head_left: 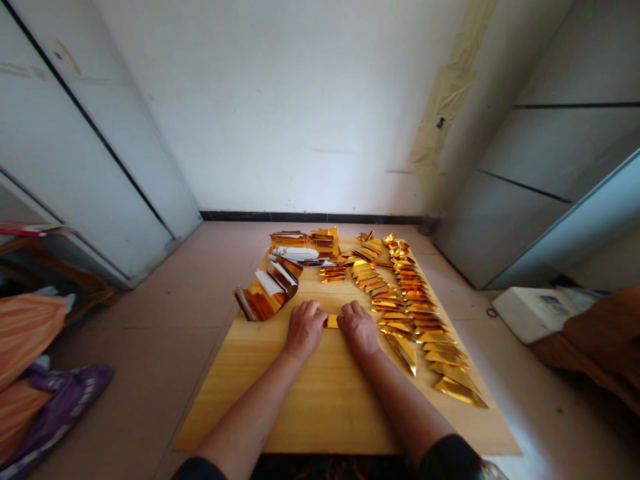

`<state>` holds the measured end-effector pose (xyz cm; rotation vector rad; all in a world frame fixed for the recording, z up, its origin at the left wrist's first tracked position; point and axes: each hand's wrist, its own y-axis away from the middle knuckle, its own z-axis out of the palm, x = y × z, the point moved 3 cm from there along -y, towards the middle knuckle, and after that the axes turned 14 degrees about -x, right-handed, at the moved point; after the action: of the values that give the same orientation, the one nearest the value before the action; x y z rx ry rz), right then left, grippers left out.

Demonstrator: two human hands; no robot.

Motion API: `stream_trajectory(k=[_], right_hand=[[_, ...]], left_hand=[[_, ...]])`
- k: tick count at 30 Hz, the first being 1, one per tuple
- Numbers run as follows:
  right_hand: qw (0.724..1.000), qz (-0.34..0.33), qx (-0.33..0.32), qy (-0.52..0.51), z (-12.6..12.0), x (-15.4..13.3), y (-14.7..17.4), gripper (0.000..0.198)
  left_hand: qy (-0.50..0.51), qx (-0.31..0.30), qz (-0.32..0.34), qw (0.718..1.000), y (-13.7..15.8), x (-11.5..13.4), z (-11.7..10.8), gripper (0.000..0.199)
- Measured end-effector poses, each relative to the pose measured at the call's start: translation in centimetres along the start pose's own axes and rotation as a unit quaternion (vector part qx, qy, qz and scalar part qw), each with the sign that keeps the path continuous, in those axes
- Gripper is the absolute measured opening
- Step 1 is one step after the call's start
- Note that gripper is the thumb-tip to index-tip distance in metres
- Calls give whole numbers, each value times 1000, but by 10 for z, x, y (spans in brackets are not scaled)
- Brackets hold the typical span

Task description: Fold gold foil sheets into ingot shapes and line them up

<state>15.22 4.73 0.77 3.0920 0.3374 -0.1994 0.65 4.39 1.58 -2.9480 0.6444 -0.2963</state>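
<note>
The left hand (306,328) and right hand (358,327) each grip an end of a gold strip (332,321) around the middle of the table (300,427), its shaping seemingly unfinished. Two long rows of folded gold pieces (419,308) look done, while the foil sheets (263,300) at far left seem unworked; the inner row crowds the right hand's side (a purple bag (75,407) and white box (527,315) sit beyond the table, out of the way).

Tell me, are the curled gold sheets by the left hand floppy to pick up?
The curled gold sheets are probably floppy, since they bend in a curve. They look thin, so they're likely light, and their shiny faces might slip.
</note>
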Motion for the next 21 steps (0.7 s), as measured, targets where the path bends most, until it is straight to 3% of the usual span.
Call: stream_trajectory(k=[5,13,16,21], right_hand=[[999,-49,-5,21,-2,1,2,9],[994,-110,-17,-3,2,13,0,12],[992,-128,-1,-8,-5,14,5,9],[973,-226,20,33,-18,2,24,13]], left_hand=[[-24,-38,75,996,-4,5,3,18],[1,-82,114,990,11,1,2,19],[-14,-85,116,989,18,2,-1,25],[-30,-100,93,990,18,7,-4,23]])
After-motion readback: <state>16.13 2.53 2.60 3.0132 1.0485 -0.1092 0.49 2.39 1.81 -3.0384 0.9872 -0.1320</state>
